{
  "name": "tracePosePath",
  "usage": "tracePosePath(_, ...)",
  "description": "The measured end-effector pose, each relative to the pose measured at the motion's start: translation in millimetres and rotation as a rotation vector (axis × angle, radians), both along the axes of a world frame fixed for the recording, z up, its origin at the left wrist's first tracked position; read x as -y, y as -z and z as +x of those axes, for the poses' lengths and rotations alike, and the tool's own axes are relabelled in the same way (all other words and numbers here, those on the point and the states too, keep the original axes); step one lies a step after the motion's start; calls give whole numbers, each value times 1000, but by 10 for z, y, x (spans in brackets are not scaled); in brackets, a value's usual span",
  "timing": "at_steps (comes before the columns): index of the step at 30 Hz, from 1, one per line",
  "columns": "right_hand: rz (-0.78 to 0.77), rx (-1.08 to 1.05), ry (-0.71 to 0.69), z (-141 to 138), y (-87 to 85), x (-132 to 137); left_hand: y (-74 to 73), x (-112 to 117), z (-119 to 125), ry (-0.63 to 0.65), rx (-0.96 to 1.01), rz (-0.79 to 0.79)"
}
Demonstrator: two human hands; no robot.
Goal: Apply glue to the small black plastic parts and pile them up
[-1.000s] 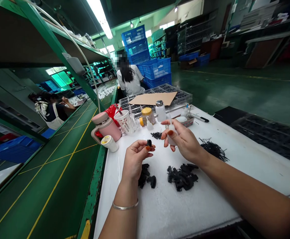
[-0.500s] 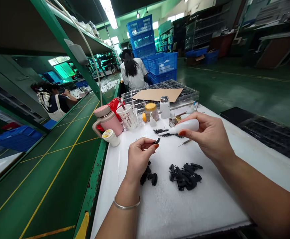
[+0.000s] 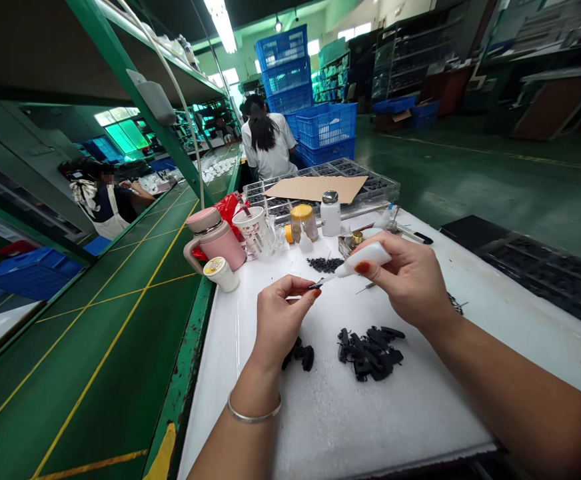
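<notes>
My left hand (image 3: 281, 317) pinches a small black plastic part (image 3: 316, 285) between thumb and fingers. Wrapped around a white squeeze bottle (image 3: 368, 259) is my right hand (image 3: 413, 280), tilting the bottle so its thin nozzle meets or nearly meets the part; I cannot tell if they touch. Below the hands lies a pile of black plastic parts (image 3: 370, 353). A smaller group of black parts (image 3: 306, 358) lies by my left wrist, partly hidden behind it. Tiny black pieces (image 3: 324, 265) are heaped beyond the nozzle.
On the white tabletop (image 3: 370, 427) stand a pink mug (image 3: 218, 240), a small white tub (image 3: 221, 275), a plastic cup (image 3: 254, 233), a yellow-lidded jar (image 3: 304, 223) and a white bottle (image 3: 330, 217). Cardboard (image 3: 318, 188) covers part of a compartment tray. A green conveyor (image 3: 120, 347) runs left; two people sit farther off.
My right hand has moved left and slightly down, bringing the bottle's nozzle to the black part. My left hand stays nearly in place, with the part turned a little.
</notes>
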State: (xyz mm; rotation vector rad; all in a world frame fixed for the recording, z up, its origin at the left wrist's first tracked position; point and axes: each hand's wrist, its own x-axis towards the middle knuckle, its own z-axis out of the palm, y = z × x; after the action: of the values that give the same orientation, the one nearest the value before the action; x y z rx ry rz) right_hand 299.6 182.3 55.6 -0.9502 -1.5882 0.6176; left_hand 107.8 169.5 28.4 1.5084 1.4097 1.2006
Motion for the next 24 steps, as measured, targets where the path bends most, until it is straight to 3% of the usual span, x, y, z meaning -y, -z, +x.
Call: tracePosePath(24,27,16,22,10,-5,10,-9,19,3,6,0,8)
